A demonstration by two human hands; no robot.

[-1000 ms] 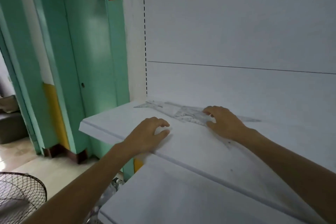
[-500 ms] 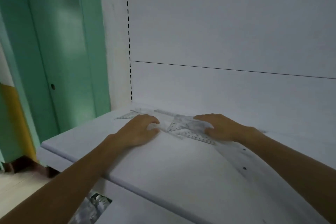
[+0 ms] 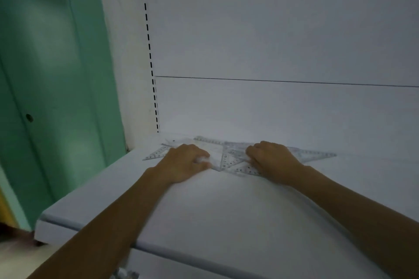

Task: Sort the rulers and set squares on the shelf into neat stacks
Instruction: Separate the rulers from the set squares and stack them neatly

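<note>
Head view took in a white back panel (image 3: 272, 29) that filled most of the frame, crossed by one thin dark seam and edged on its left by a column of small dark slots (image 3: 149, 52). Left of that stood a green door (image 3: 52, 75) with a small round hole in it. Below the panel a white shelf (image 3: 226, 210) ran out toward the camera, its front lip rounded. Two bare forearms reached across it from the near edge. At the back of the shelf, close against the panel, lay a loose spread of clear plastic rulers and set squares (image 3: 233, 159), overlapping at odd angles (their printed scales showed as faint grey ticks), with one triangle tip (image 3: 156, 154) poking out to the left and a long point (image 3: 322, 155) to the right. The left hand (image 3: 183, 165) rested palm down on the left part of the spread, fingers curled over a clear piece; whether its grip had closed on that piece could not be told. The right hand (image 3: 272, 158) lay flat on the right part, fingers bent and pressing the plastic, its grip likewise unclear.
</note>
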